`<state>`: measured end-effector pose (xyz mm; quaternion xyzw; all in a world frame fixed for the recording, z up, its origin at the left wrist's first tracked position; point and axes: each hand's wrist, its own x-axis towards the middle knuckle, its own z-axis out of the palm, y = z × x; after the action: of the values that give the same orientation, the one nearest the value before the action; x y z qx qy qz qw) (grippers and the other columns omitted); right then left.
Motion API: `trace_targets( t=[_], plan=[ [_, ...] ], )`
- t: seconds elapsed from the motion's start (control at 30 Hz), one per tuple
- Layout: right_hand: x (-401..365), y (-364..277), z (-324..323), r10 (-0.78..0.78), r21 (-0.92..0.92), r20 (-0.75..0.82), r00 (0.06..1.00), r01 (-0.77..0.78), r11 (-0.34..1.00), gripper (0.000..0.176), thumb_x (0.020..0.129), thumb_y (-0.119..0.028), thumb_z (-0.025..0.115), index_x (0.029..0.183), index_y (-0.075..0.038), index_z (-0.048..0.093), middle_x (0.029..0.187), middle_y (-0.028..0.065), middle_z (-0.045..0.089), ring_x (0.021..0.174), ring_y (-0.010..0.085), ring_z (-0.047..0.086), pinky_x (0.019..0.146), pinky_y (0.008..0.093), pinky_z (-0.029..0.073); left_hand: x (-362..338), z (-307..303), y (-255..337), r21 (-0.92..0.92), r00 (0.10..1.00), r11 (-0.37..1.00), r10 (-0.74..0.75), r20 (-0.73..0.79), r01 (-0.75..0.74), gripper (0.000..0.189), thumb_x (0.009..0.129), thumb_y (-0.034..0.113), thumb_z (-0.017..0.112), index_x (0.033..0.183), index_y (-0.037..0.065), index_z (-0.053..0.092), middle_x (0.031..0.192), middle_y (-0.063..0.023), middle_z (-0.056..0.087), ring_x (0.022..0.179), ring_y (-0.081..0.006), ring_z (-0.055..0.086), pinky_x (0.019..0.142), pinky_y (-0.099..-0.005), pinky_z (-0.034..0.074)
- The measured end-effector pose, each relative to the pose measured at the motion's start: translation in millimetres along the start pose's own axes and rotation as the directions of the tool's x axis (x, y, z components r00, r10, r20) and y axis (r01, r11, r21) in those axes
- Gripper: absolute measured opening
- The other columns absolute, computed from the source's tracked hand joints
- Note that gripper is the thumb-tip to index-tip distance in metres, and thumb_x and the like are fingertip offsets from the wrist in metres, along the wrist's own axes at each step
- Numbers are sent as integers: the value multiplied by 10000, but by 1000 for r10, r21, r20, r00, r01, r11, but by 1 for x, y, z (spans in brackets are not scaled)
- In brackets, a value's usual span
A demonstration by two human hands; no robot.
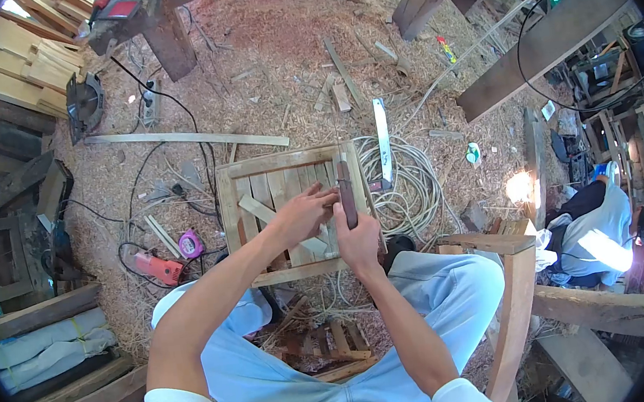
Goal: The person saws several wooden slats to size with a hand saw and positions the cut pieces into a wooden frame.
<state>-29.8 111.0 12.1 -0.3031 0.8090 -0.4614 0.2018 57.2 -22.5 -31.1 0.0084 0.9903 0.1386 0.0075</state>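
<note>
My right hand [360, 238] is closed around the lower end of a narrow dark-brown wooden piece [346, 194], which points away from me. Its exact kind is not clear. My left hand [306, 215] reaches in from the left with its fingers stretched out, the fingertips at or against the side of that piece. Both hands are over the right part of a slatted wooden frame [233, 210], like a small stool top, between my knees. A loose pale slat [257, 208] lies slantwise across the frame, partly hidden by my left hand.
Right of the frame lies a coil of pale cable [409, 204] with a long level-like bar [383, 139]. On the left are a red power tool [158, 268], a purple tape measure [191, 244] and a circular saw [84, 107]. Shavings, offcuts and black cords cover the floor.
</note>
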Motion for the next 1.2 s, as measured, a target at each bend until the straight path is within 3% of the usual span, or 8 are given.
trace_targets(
  t=[0.13, 0.63, 0.73, 0.8, 0.9, 1.07, 1.13, 1.2],
  plan=[
    [-6, 10, -4, 67, 51, 24, 997, -68, 996, 435, 924, -317, 607, 699, 55, 615, 506, 131, 496, 454, 188, 467, 492, 389, 382, -1, 10, 3, -71, 994, 997, 10, -112, -18, 233, 680, 77, 653, 901, 11, 690, 1302, -115, 521, 1282, -229, 448, 1175, -444, 267],
    [40, -8, -7, -12, 190, -12, 1000, 14, 982, 428, 929, -296, 610, 685, 55, 597, 497, 66, 481, 492, 103, 449, 479, 329, 375, -8, 9, 19, 90, 975, 989, -93, -204, 113, 453, 803, 126, 590, 1242, 21, 548, 1310, -136, 514, 1309, -288, 426, 1108, -407, 334],
    [43, -4, -31, -36, 266, -64, 997, 52, 962, 450, 927, -293, 617, 646, 52, 547, 488, 51, 392, 482, 95, 355, 458, 335, 324, 0, 9, 36, -124, 935, 978, -198, -295, 168, 443, 811, 122, 608, 1236, 20, 535, 1296, -151, 515, 1225, -293, 491, 1004, -405, 409],
    [44, -8, -55, -78, 97, -31, 996, 80, 992, 461, 923, -299, 622, 635, 49, 531, 483, 63, 357, 479, 101, 320, 453, 344, 301, 15, 3, 44, -529, 733, 658, -673, -95, 536, 342, 858, 140, 622, 1160, -9, 566, 1256, -176, 563, 1125, -312, 566, 936, -376, 460],
    [40, -2, -74, -156, 17, -9, 988, 156, 988, 450, 915, -300, 630, 644, 51, 551, 463, 101, 377, 439, 136, 373, 459, 363, 338, 38, 12, 41, -762, 505, 256, -856, 107, 595, 316, 903, 196, 626, 1116, -29, 563, 1083, -179, 638, 962, -292, 633, 839, -370, 498],
    [23, 8, -87, -334, -76, 107, 936, 343, 936, 370, 937, -274, 558, 749, 44, 553, 586, 242, 512, 555, 407, 555, 560, 463, 410, 27, 11, 30, -851, 495, 208, -866, 69, 482, 324, 890, 236, 659, 1033, -37, 561, 893, -127, 658, 817, -235, 642, 751, -366, 509],
    [13, 12, -90, -358, -101, 174, 917, 378, 920, 320, 956, -260, 513, 918, 46, 600, 628, 202, 546, 548, 321, 545, 569, 427, 413, 11, 3, 31, -858, 486, 212, -873, 48, 467, 340, 897, 249, 659, 1049, -36, 556, 909, -121, 657, 809, -210, 641, 734, -352, 517],
    [1, 7, -89, -402, -241, 153, 903, 428, 871, 331, 959, -282, 510, 920, 43, 554, 730, 275, 573, 671, 444, 574, 617, 480, 424, -8, -6, 34, -932, 483, -6, -854, 193, 362, 328, 899, 250, 650, 1051, -28, 563, 897, -106, 648, 775, -176, 629, 690, -323, 512]
  ],
)
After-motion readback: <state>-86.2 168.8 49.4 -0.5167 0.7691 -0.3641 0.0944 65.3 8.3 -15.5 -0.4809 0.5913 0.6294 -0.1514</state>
